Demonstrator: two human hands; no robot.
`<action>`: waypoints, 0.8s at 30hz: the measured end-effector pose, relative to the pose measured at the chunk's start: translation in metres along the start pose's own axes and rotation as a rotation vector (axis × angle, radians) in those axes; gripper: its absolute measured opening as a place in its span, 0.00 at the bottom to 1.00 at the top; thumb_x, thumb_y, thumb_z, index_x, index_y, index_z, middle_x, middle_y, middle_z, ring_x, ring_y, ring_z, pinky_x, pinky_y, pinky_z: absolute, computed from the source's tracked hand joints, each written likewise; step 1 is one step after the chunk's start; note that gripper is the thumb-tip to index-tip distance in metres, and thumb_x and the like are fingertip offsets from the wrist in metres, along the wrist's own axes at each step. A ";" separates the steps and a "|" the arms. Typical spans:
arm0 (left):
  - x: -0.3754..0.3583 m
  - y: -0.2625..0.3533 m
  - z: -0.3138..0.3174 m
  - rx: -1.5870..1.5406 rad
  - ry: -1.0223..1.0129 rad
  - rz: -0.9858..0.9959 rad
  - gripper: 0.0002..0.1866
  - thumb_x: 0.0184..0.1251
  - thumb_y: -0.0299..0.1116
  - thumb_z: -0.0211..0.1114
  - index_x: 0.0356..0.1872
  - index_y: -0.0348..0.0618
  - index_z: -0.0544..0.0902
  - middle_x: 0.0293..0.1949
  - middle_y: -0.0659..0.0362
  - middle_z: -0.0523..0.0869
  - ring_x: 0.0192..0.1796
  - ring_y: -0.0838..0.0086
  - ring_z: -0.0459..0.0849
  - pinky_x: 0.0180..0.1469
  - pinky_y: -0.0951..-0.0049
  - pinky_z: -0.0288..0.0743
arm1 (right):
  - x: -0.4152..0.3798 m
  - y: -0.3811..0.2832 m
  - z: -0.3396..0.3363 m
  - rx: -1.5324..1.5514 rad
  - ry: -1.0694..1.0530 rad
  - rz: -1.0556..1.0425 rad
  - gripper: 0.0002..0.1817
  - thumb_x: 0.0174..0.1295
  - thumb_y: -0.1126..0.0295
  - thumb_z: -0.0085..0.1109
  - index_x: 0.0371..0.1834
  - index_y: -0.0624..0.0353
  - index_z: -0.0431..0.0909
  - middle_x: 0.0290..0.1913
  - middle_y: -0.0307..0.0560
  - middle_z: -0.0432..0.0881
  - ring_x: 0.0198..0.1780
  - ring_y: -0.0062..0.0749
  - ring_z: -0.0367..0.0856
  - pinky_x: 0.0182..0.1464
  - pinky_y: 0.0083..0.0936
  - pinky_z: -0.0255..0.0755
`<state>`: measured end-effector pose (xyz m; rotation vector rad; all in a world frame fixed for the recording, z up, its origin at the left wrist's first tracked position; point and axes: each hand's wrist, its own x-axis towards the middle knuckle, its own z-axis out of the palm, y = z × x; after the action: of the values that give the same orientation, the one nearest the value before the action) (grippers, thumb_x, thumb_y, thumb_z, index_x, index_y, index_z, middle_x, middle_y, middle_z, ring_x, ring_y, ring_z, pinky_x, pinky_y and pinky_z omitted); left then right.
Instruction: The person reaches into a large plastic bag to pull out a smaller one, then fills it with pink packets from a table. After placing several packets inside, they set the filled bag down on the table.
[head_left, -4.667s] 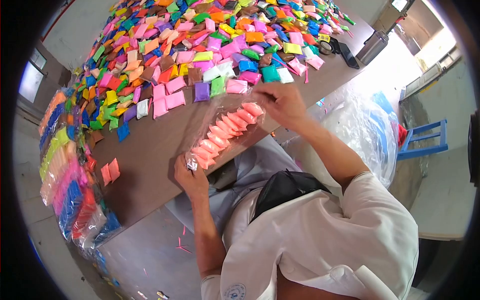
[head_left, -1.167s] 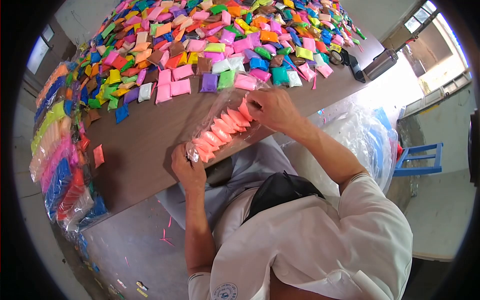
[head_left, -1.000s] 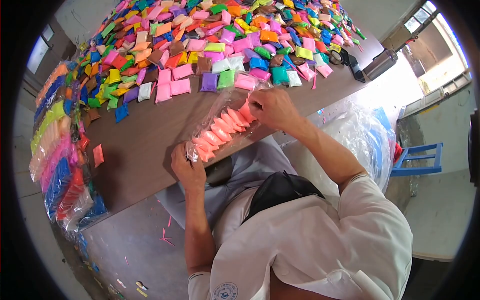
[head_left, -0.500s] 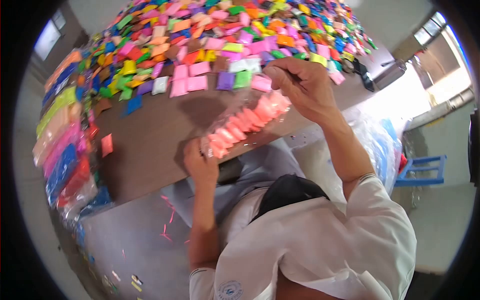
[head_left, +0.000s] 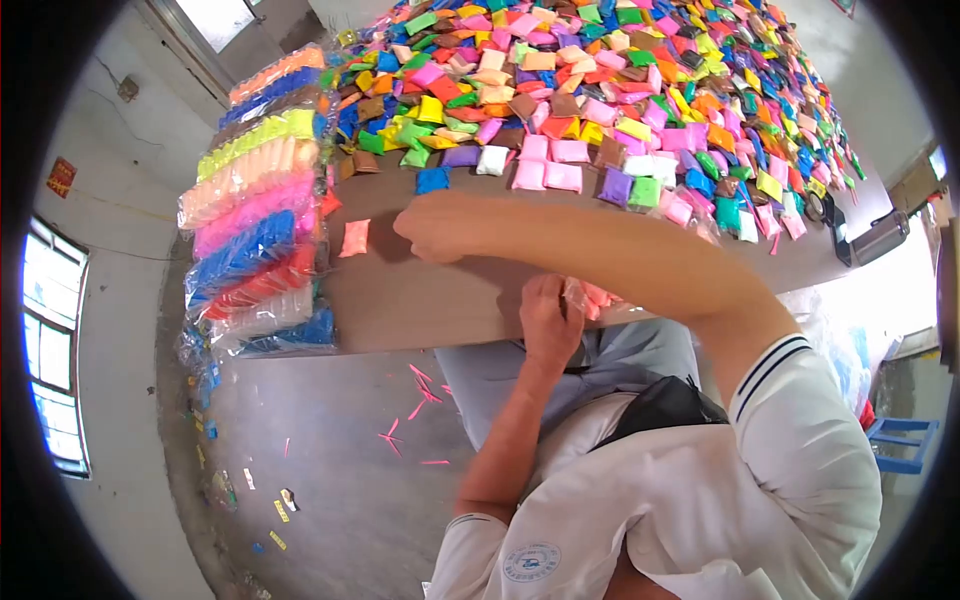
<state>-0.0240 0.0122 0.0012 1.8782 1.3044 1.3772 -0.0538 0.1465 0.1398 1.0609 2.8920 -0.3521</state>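
Note:
My left hand [head_left: 548, 325] is closed on the end of a clear plastic bag of coral-pink packets [head_left: 596, 300] at the table's front edge. My right forearm crosses above that bag and hides part of it. Farther left, my right hand [head_left: 432, 228] hovers over the brown tabletop. Its fingers are blurred and turned down, so their grip does not show. A single coral-pink packet [head_left: 354, 238] lies a short way left of my right hand, apart from it.
A large heap of small coloured packets [head_left: 560, 90] covers the back of the table. Filled clear bags sorted by colour [head_left: 255, 235] line its left end. Pink strips [head_left: 425, 385] lie on the floor. A blue stool [head_left: 903, 440] stands at the right.
My right hand has let go of the bag's upper end and swung left toward the single packet. My left hand keeps the bag, now lower at the table edge. The view has turned left.

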 end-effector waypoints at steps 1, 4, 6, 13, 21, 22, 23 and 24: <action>-0.002 -0.006 -0.002 -0.007 -0.061 0.029 0.09 0.65 0.33 0.61 0.40 0.39 0.81 0.40 0.47 0.83 0.45 0.49 0.80 0.48 0.53 0.73 | 0.018 -0.004 0.005 0.031 -0.006 0.021 0.14 0.59 0.63 0.60 0.39 0.65 0.82 0.42 0.60 0.84 0.46 0.56 0.82 0.46 0.47 0.75; -0.008 -0.019 0.009 -0.100 0.008 0.135 0.11 0.65 0.34 0.62 0.44 0.41 0.82 0.42 0.48 0.84 0.49 0.50 0.80 0.50 0.55 0.73 | 0.069 -0.009 0.027 0.121 0.027 0.083 0.18 0.58 0.64 0.61 0.47 0.64 0.81 0.53 0.57 0.81 0.53 0.53 0.81 0.52 0.43 0.76; -0.007 -0.011 -0.004 0.104 -0.116 0.218 0.16 0.66 0.37 0.62 0.51 0.43 0.81 0.47 0.51 0.84 0.51 0.54 0.80 0.51 0.58 0.74 | 0.100 -0.017 0.052 0.182 0.122 0.117 0.21 0.59 0.63 0.61 0.53 0.63 0.79 0.61 0.54 0.78 0.57 0.50 0.79 0.55 0.41 0.76; 0.003 0.038 -0.031 0.550 -0.194 0.114 0.13 0.70 0.39 0.59 0.48 0.44 0.80 0.46 0.53 0.82 0.46 0.57 0.81 0.46 0.59 0.75 | 0.146 -0.043 0.085 0.179 0.257 0.173 0.21 0.63 0.60 0.60 0.60 0.49 0.77 0.63 0.46 0.75 0.63 0.48 0.74 0.58 0.43 0.74; -0.001 0.016 -0.006 0.126 -0.071 -0.148 0.17 0.75 0.45 0.53 0.38 0.40 0.79 0.41 0.45 0.82 0.45 0.49 0.81 0.45 0.53 0.74 | 0.152 -0.066 0.125 -0.024 0.443 0.170 0.12 0.58 0.64 0.55 0.39 0.53 0.86 0.45 0.48 0.85 0.51 0.39 0.81 0.48 0.39 0.72; -0.002 0.012 -0.003 0.124 -0.055 -0.125 0.17 0.75 0.45 0.53 0.38 0.39 0.80 0.41 0.45 0.82 0.46 0.49 0.81 0.46 0.54 0.74 | 0.141 -0.073 0.126 -0.119 0.487 0.176 0.12 0.55 0.64 0.56 0.37 0.54 0.86 0.43 0.48 0.85 0.50 0.37 0.81 0.45 0.40 0.71; -0.003 0.009 -0.001 0.122 -0.040 -0.103 0.18 0.75 0.45 0.54 0.39 0.38 0.80 0.41 0.45 0.82 0.46 0.49 0.81 0.46 0.55 0.74 | 0.132 -0.075 0.125 -0.047 0.389 0.124 0.12 0.52 0.64 0.57 0.34 0.55 0.85 0.40 0.48 0.86 0.49 0.37 0.81 0.43 0.41 0.72; -0.004 0.007 -0.001 0.123 -0.020 -0.081 0.18 0.75 0.44 0.54 0.39 0.38 0.80 0.40 0.45 0.82 0.46 0.49 0.80 0.46 0.54 0.74 | 0.116 -0.081 0.116 0.028 0.293 0.069 0.12 0.49 0.64 0.58 0.32 0.56 0.85 0.37 0.49 0.86 0.47 0.37 0.82 0.41 0.42 0.72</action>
<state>-0.0221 0.0054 0.0049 1.8912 1.4677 1.2604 -0.1989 0.1342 0.0295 1.3160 3.0979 -0.2540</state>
